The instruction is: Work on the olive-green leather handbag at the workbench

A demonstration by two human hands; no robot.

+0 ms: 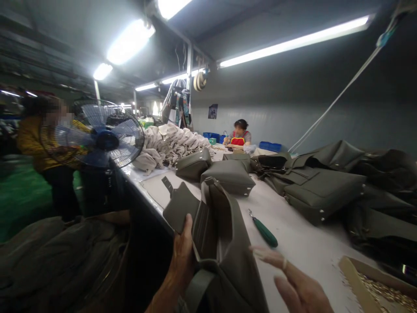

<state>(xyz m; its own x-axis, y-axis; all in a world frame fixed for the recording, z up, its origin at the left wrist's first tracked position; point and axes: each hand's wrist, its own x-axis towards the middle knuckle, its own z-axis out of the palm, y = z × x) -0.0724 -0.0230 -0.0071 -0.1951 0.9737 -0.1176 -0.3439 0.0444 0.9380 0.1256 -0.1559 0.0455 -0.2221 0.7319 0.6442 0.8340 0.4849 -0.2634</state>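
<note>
Bag workshop — olive handbags (312, 187) in rows

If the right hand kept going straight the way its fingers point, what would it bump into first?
Probably the olive bag: the right hand points up-left with fingers spread, close to its side. Depth is hard to judge.

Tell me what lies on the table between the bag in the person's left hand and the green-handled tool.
Nothing: in the head view only bare white table separates the olive bag, gripped by the left hand, from the green-handled tool.
</note>
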